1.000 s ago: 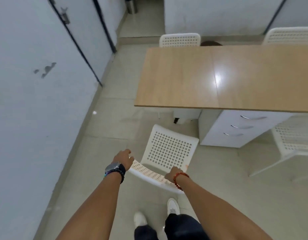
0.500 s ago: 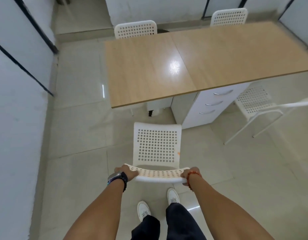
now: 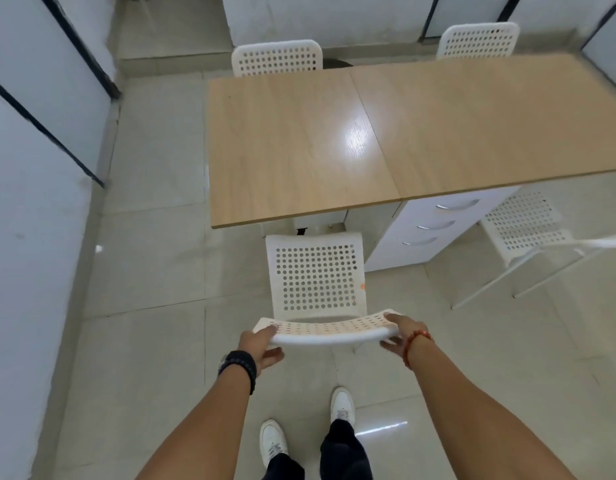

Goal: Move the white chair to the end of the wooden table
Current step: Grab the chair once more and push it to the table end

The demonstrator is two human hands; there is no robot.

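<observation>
The white perforated chair (image 3: 315, 277) stands on the tiled floor just in front of the near long edge of the wooden table (image 3: 368, 140), close to its left end, seat facing the table. My left hand (image 3: 261, 344) grips the left end of the chair's curved backrest. My right hand (image 3: 400, 332) grips the backrest's right end. The front of the seat almost reaches under the table edge. The chair's legs are hidden below the seat.
A white drawer unit (image 3: 434, 226) stands under the table right of the chair. Another white chair (image 3: 528, 226) sits at the right, and two more (image 3: 277, 58) (image 3: 478, 39) behind the table. White partition walls (image 3: 29, 168) line the left; my feet (image 3: 341, 403) are below.
The chair has swung round from a tilted angle to square with the table and moved closer to its edge. Both hands kept hold of the backrest.
</observation>
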